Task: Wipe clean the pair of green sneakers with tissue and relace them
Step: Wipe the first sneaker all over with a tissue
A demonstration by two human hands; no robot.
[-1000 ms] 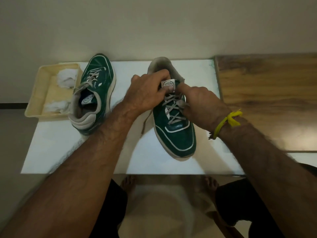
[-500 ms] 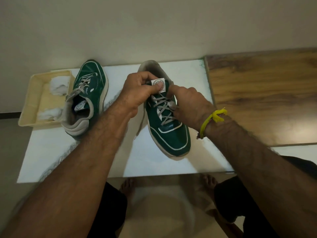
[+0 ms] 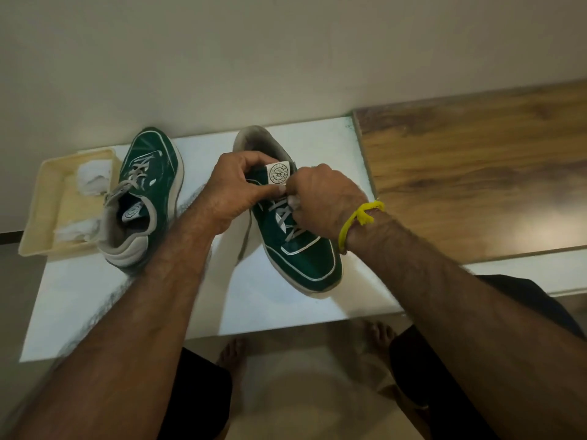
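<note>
Left of your hands, a cream tray (image 3: 38, 214) holds crumpled tissue (image 3: 92, 179), with the laced sneaker (image 3: 149, 198) beside it on the white worktop (image 3: 127, 306). Your left hand (image 3: 235, 195) grips the second sneaker's (image 3: 301, 258) tongue; your right hand (image 3: 320, 201) pinches its lace (image 3: 286, 223).

You have a white table (image 3: 79, 300) carrying two green sneakers, the left sneaker (image 3: 144, 198) and the right sneaker (image 3: 301, 258), with a cream tray (image 3: 41, 204) of crumpled tissue (image 3: 92, 179) at its left edge.
</note>
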